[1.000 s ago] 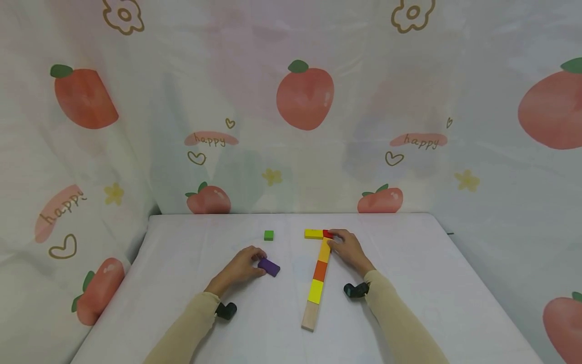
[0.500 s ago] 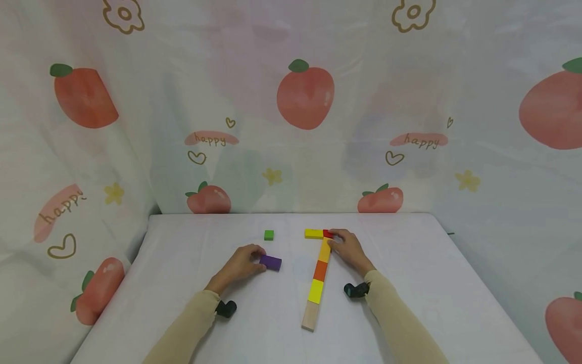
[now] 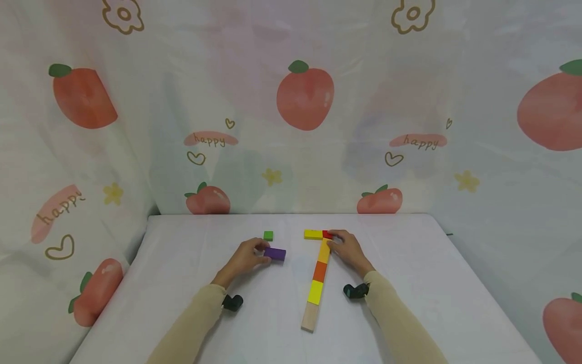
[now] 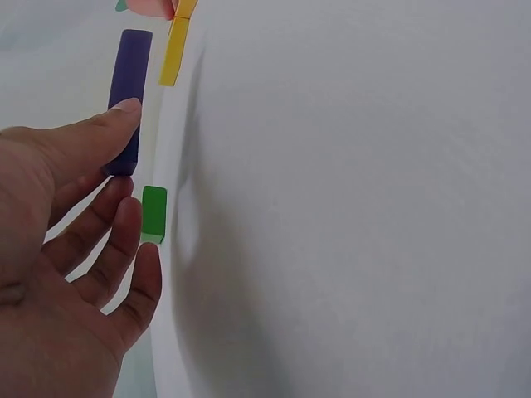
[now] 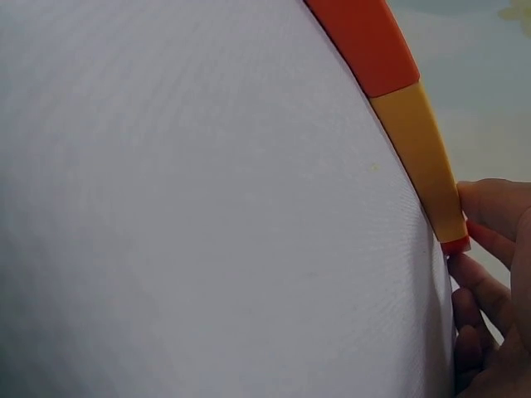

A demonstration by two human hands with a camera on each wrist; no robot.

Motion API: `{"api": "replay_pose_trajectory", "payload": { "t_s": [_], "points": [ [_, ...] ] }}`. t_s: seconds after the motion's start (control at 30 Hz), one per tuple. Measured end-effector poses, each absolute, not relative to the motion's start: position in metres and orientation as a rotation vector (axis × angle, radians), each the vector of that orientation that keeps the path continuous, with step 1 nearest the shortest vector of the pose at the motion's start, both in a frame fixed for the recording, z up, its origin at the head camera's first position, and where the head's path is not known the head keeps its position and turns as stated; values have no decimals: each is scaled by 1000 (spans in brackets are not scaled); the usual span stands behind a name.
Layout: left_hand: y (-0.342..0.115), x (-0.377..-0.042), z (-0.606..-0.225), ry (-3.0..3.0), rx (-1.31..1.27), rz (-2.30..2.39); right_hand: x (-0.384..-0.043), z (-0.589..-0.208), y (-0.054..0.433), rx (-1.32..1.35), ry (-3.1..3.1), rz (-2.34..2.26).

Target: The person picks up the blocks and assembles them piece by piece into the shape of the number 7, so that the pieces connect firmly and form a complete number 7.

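Observation:
In my left hand [image 3: 247,255] I pinch a purple block [image 3: 275,254] by its left end, thumb on one side and fingertips on the other. The left wrist view has the purple block [image 4: 130,99] in the grip, with the other fingers loosely bent. A small green block [image 3: 269,235] lies just beyond it. My right hand [image 3: 349,248] holds the small red block [image 3: 327,234] at the far corner of a row of blocks. Its thumb rests against the amber block [image 3: 324,251], as the right wrist view also shows. The red block is partly hidden by the fingers.
Toward me from the amber block run an orange-red block [image 3: 320,271], a bright yellow block [image 3: 315,292] and a plain wood block [image 3: 310,317], end to end. Another yellow block [image 3: 313,234] points left from the red one. A printed curtain [image 3: 309,167] stands behind the white table [image 3: 391,328].
My left hand has moved forward and a little right with the purple block, turning it from slanted to nearly level across the view. My right hand has stayed in place.

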State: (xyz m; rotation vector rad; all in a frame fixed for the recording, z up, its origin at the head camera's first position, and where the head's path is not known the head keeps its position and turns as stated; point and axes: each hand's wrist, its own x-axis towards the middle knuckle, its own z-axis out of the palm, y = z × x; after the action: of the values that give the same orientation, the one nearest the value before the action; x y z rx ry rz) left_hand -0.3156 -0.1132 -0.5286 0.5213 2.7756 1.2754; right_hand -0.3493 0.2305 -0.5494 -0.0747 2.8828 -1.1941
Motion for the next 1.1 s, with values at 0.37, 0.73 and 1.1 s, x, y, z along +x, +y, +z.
{"api": "replay_pose_trajectory", "payload": {
  "t_s": [0.37,0.73,1.1],
  "points": [
    [-98,-329,-532,2771,492,1364,-349,-548,231,-74,2885,-1185],
    [-82,-344,-532,2810,498,1338,-348,-548,232,-87,2892,-1206],
    [-76,-356,-535,2820,515,1386,-346,-546,229,-71,2888,-1194]
  ]
}}
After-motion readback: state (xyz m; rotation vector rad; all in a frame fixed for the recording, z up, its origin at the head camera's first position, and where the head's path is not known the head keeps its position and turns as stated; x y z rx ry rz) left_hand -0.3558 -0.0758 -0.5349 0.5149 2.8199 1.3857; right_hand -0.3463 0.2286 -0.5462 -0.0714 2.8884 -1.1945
